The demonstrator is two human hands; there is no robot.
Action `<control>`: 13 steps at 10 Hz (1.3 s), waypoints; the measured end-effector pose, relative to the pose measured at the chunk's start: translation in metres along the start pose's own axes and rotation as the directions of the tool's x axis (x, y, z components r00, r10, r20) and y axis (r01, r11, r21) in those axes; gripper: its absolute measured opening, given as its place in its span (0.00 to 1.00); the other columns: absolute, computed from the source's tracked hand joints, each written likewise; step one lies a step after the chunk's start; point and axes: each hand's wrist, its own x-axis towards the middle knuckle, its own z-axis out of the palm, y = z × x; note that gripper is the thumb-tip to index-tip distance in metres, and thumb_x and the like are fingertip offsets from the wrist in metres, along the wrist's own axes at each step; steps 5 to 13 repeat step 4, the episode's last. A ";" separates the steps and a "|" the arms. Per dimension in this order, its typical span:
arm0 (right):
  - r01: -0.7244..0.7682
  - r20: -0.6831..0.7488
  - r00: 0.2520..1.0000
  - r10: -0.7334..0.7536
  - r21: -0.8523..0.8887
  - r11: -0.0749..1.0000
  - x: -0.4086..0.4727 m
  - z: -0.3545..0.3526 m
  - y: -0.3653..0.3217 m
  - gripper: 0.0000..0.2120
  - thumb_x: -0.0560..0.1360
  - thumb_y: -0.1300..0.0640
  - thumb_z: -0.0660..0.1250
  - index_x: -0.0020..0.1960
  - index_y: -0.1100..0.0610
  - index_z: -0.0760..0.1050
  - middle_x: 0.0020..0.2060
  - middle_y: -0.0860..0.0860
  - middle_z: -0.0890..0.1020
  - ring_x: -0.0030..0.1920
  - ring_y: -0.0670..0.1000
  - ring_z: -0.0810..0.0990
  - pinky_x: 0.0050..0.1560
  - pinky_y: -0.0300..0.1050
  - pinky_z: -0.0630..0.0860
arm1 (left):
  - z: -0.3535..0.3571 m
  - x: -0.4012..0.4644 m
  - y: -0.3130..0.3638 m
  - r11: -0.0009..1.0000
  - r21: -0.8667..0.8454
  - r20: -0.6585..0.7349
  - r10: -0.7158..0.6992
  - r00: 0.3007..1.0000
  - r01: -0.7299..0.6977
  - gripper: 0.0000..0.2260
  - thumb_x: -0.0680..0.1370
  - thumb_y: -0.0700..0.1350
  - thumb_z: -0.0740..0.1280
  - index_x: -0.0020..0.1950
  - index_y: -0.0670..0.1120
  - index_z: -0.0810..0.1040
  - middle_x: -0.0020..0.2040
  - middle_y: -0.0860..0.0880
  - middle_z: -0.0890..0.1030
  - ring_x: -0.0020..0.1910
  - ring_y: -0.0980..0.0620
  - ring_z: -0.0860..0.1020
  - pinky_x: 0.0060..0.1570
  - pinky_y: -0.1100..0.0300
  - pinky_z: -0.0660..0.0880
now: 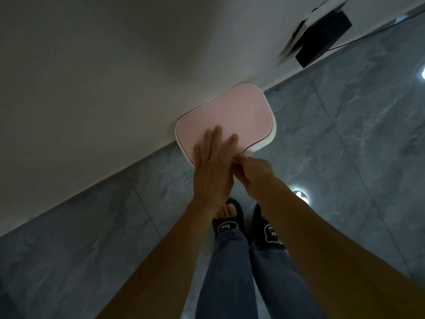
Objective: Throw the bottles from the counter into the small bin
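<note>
The small bin (241,107) stands on the floor against the white wall, seen from above, with a pink ribbed lid in a white rim. The lid lies flat and closed. My left hand (212,166) rests flat on the near part of the lid, fingers spread. My right hand (253,173) is at the lid's near right edge with its fingers curled and pinched at the rim. No bottle and no counter are in view.
Grey marble-look floor tiles (345,146) spread right and below. A black box (322,38) with a cable sits by the wall at the upper right. My feet in black slippers (227,224) stand just behind the bin.
</note>
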 end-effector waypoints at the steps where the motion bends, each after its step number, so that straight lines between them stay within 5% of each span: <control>1: 0.022 -0.008 1.000 -0.022 -0.035 0.999 0.004 -0.001 0.002 0.07 0.75 0.61 0.71 0.47 0.66 0.81 0.45 0.61 0.86 0.51 0.58 0.86 0.57 0.53 0.82 | 0.005 -0.001 -0.002 1.000 0.014 0.019 -0.008 1.000 0.008 0.39 0.75 0.36 0.67 0.81 0.53 0.53 0.83 0.45 0.47 0.81 0.43 0.40 0.77 0.36 0.51; 3: 0.134 -0.002 0.990 -0.138 -0.206 0.969 -0.007 -0.016 0.007 0.10 0.77 0.59 0.69 0.49 0.67 0.81 0.43 0.62 0.83 0.45 0.54 0.84 0.54 0.46 0.80 | -0.020 -0.009 0.010 0.998 -0.021 0.067 -0.063 0.996 0.064 0.31 0.81 0.44 0.65 0.81 0.48 0.54 0.83 0.45 0.52 0.82 0.45 0.47 0.78 0.44 0.56; 4: 0.245 0.048 0.964 -0.261 -0.537 0.807 -0.046 -0.042 0.011 0.06 0.78 0.56 0.65 0.50 0.57 0.79 0.45 0.56 0.80 0.46 0.53 0.77 0.53 0.51 0.74 | -0.056 -0.046 0.024 0.961 -0.176 0.201 -0.175 0.964 0.212 0.21 0.82 0.47 0.60 0.76 0.52 0.65 0.73 0.47 0.72 0.72 0.47 0.69 0.67 0.51 0.72; 13: 0.245 0.048 0.964 -0.261 -0.537 0.807 -0.046 -0.042 0.011 0.06 0.78 0.56 0.65 0.50 0.57 0.79 0.45 0.56 0.80 0.46 0.53 0.77 0.53 0.51 0.74 | -0.056 -0.046 0.024 0.961 -0.176 0.201 -0.175 0.964 0.212 0.21 0.82 0.47 0.60 0.76 0.52 0.65 0.73 0.47 0.72 0.72 0.47 0.69 0.67 0.51 0.72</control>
